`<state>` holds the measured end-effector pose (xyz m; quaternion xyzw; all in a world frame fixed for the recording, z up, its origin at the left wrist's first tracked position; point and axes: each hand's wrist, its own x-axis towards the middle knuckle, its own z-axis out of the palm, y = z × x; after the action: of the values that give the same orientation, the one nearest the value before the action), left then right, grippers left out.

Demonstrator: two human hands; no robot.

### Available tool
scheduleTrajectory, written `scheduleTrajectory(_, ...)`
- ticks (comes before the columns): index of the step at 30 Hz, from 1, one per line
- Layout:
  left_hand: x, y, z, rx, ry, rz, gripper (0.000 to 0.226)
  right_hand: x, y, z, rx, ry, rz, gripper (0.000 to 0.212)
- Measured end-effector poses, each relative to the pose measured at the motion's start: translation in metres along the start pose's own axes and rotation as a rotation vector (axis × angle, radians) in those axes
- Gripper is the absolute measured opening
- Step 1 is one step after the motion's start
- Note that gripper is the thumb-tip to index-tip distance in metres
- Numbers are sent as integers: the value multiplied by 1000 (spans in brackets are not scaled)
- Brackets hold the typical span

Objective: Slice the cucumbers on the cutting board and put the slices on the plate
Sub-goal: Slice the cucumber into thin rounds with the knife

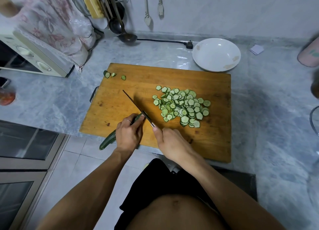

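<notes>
Left hand [128,134]: fingers curled over and clamped on the cucumber [107,140], near edge of the cutting board [120,112]. Cucumber's long axis runs diagonally; its whole end points back toward the person and to the left, overhanging the board's near edge, while the cut end points away and to the right, at the fingertips.

Right hand [170,143]: fingers wrapped around the handle of the knife [136,106], thumb laid along the top. Blade just right of the left fingertips, meeting the cucumber's cut end, tip pointing away and to the left.

Cucumber slices [183,107]: loose heap on the board, beyond and right of the right-hand fingers.

End pieces [113,74]: three, well beyond the left fingers, at the board's far left corner.

Plate [216,54]: white, on the grey table [267,100], beyond the board's far right edge, holding no slices.
</notes>
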<state>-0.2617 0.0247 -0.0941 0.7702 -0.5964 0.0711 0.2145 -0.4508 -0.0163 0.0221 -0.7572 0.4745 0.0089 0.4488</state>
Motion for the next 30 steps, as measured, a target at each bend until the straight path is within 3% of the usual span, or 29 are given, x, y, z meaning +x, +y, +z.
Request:
scheduleTrajectory(12, 4, -4, -6, -76, -54, 3, 27, 7, 23, -9, 48, 117, 37, 55)
scheduleTrajectory(25, 5, 2, -10, -91, -52, 7, 23, -14, 15, 0, -28, 69, -101, 47)
scheduleTrajectory(30, 5, 2, -9, -99, -72, -30, 34, -17, 11, 0, -45, 51, -103, 49)
